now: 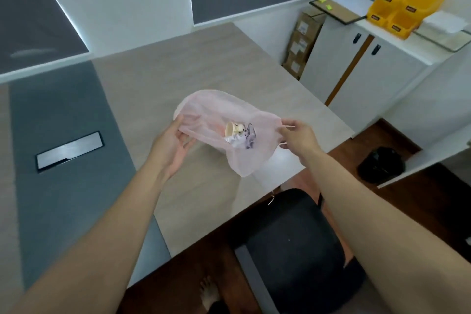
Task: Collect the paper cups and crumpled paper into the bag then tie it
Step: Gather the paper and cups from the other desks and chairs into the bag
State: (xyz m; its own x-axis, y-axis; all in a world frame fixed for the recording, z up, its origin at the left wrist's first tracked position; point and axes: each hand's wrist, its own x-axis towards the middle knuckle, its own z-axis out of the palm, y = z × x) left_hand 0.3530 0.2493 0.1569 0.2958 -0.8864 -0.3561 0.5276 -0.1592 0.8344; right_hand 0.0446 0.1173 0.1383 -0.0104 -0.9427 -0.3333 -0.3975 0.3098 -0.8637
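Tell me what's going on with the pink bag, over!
Left grip holds bag rim, right grip pinches its handle. Paper cup and crumpled paper inside; not yet tied. Nothing blocking.

Yellow bins (397,5) top a white cabinet (362,79) (black chair (288,245) nearer).

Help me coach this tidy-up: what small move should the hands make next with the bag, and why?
Probably bring the two hands together to gather the mouth of the bag for tying. The left hand and right hand each hold an edge of it apart above the table, and a paper cup and crumpled paper already lie inside.
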